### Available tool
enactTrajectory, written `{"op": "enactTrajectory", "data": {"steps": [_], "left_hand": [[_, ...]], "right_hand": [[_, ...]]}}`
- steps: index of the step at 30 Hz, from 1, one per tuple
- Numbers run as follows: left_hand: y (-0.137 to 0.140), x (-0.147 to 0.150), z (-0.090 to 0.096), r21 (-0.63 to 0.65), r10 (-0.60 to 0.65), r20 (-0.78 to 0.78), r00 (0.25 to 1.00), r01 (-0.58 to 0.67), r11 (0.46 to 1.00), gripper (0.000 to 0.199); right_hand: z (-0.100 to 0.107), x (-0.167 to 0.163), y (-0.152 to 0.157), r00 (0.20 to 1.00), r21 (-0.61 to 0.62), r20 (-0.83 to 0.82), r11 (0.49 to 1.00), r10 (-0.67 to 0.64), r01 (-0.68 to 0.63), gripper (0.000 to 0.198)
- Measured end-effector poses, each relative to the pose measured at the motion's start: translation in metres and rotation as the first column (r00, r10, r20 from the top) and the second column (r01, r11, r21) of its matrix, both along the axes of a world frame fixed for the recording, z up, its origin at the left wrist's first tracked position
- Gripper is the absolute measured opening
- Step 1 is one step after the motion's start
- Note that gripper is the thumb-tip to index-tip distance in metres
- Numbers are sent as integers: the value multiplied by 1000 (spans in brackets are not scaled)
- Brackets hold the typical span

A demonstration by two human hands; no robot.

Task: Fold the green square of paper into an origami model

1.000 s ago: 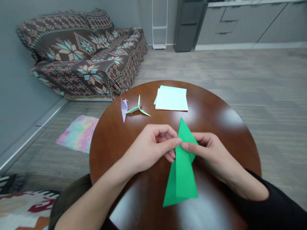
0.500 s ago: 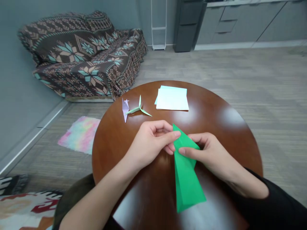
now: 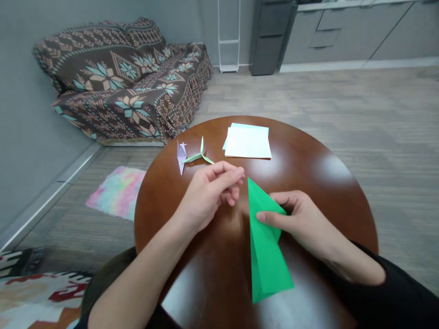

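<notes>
A folded sheet of green paper (image 3: 269,256) hangs upright over the table, pointed at the top and wider below, with a flap jutting to the right. My right hand (image 3: 297,214) pinches it at that flap, thumb in front and fingers behind. Just left of the paper's tip is my left hand (image 3: 212,189), apart from it. Its thumb and index finger are pressed together and the other fingers curl in, with nothing between them.
The round brown table (image 3: 308,164) bears a stack of white and pale blue paper (image 3: 248,141) at the back. Left of that stand a green three-armed folded paper (image 3: 201,154) and a purple folded paper (image 3: 181,160). A patterned sofa (image 3: 130,87) stands beyond.
My left hand has let go of the green paper and moved up and left. My right hand still holds the paper in nearly the same spot.
</notes>
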State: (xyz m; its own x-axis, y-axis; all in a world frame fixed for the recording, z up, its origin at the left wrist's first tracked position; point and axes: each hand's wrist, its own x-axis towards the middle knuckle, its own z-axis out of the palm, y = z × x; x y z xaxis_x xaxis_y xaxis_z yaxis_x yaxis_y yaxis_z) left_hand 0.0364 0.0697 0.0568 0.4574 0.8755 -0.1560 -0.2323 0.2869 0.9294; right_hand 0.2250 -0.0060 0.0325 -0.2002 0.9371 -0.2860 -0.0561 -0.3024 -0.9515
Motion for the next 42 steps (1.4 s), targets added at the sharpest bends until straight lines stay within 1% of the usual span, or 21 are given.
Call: {"op": "enactTrajectory", "data": {"steps": [2, 3, 6, 8, 11, 17, 23, 26, 30, 33, 38, 42], "left_hand": [[-3, 1, 0, -17, -123, -47, 991, 123, 992, 24], [-5, 2, 0, -16, -153, -65, 986, 153, 988, 24], [-9, 3, -2, 3, -162, -106, 981, 163, 987, 25], [-10, 5, -3, 4, -161, -129, 978, 163, 987, 25], [-11, 6, -3, -18, -185, -150, 971, 185, 983, 24], [-13, 8, -1, -20, -178, -183, 967, 177, 984, 23], [-15, 8, 2, 85, -142, -285, 948, 173, 981, 23], [-16, 9, 1, 136, -117, -274, 955, 159, 978, 26], [-17, 10, -1, 147, -110, -268, 957, 154, 977, 28], [-18, 10, -2, 149, -100, -260, 960, 142, 979, 26], [-21, 11, -4, 142, -84, -232, 969, 119, 983, 21], [-16, 9, -6, 146, -22, -166, 986, 47, 988, 15]], "right_hand": [[0, 1, 0, 1000, 16, 22, 1000, -8, 8, 23], [0, 1, 0, 999, 24, 35, 1000, 1, -2, 22], [1, 1, 0, 998, 48, 48, 998, 31, -33, 17], [1, 1, 1, 999, 76, 30, 997, 11, -13, 16], [2, 0, 3, 999, 102, -10, 994, -43, 43, 21], [0, 0, 3, 998, 74, -33, 996, -54, 57, 25], [2, -1, 4, 997, 68, -29, 995, -71, 73, 29], [4, -2, 3, 994, 55, -38, 993, -99, 101, 28], [3, -3, 1, 986, 41, -60, 986, -157, 160, 25], [2, -2, 1, 983, 56, -79, 984, -165, 170, 24], [5, -3, 3, 980, 53, -83, 981, -181, 185, 30], [8, -6, 2, 983, 24, -73, 986, -165, 168, 35]]}}
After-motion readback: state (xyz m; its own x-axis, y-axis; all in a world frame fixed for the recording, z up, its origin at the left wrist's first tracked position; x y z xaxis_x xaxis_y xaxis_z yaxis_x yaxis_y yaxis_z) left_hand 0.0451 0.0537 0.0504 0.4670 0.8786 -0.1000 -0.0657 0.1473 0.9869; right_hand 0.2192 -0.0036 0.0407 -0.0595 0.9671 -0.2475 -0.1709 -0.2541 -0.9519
